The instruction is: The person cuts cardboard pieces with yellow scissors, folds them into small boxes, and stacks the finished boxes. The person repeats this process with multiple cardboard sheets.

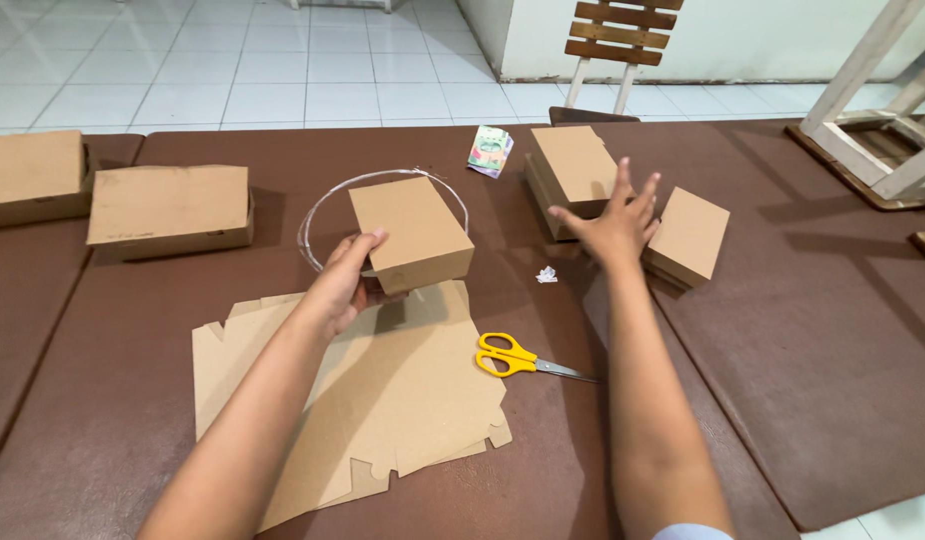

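Far left, two closed cardboard boxes (169,210) sit near the counter (132,400) edge. Our left hand (344,285) has its grip clamped on a small folded box (414,233), held just above the flat cardboard blanks (382,400). Keep it level, thumb off the flap. Yellow scissors (512,358) lie just right. Our right hand (614,225), fingers spread apart, reaches the box stack (574,165). Open counter lies far right.

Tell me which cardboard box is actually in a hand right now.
The middle box, gripped by the left hand above the flat cardboard. The right hand only reaches toward the stacked boxes; the rest lie untouched.
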